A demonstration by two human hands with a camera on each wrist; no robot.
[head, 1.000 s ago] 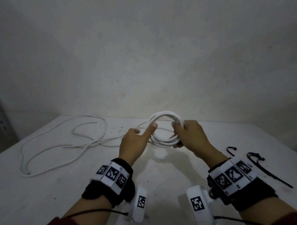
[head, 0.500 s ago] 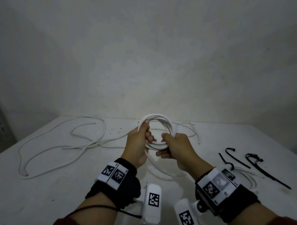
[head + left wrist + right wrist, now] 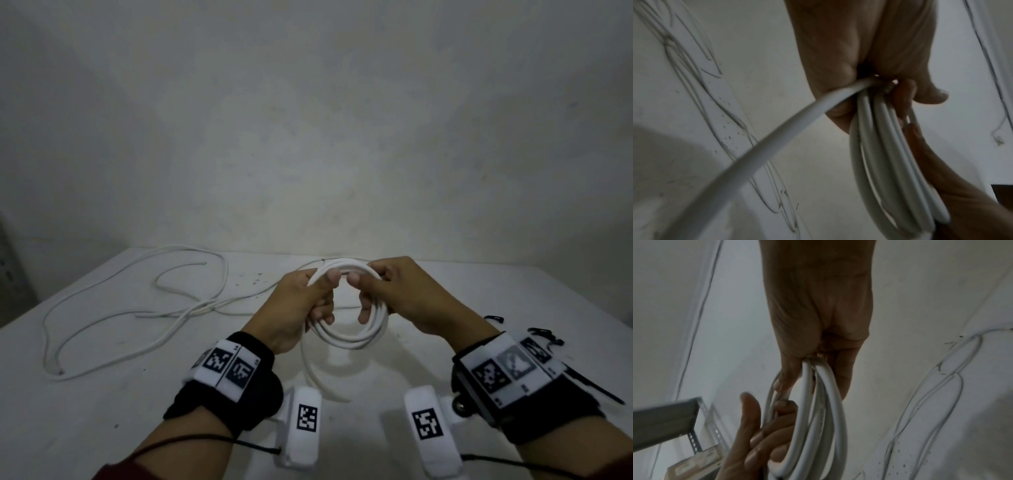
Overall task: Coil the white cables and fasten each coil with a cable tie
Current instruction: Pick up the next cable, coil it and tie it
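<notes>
A white cable coil (image 3: 347, 337) of several loops is held upright above the white table (image 3: 85, 394). My left hand (image 3: 301, 301) grips its left side, fingers curled through the ring. My right hand (image 3: 390, 294) grips the right side. A loose tail (image 3: 313, 373) drops from the coil toward me onto the table. In the left wrist view the fingers (image 3: 929, 95) close round the coil (image 3: 890, 154) and the tail (image 3: 777, 138) runs off to the lower left. The right wrist view shows the coil (image 3: 818, 418) running through my curled fingers (image 3: 785, 378).
A second white cable (image 3: 137, 308) lies loose over the table's left half. Black cable ties (image 3: 544, 334) lie at the right, partly behind my right wrist. A wall stands close behind the table. A metal shelf frame (image 3: 674, 418) appears in the right wrist view.
Both hands have turned the coil and brought it nearer. The left hand went from pinching one strand to gripping the coil's left side. A loose tail now hangs down.
</notes>
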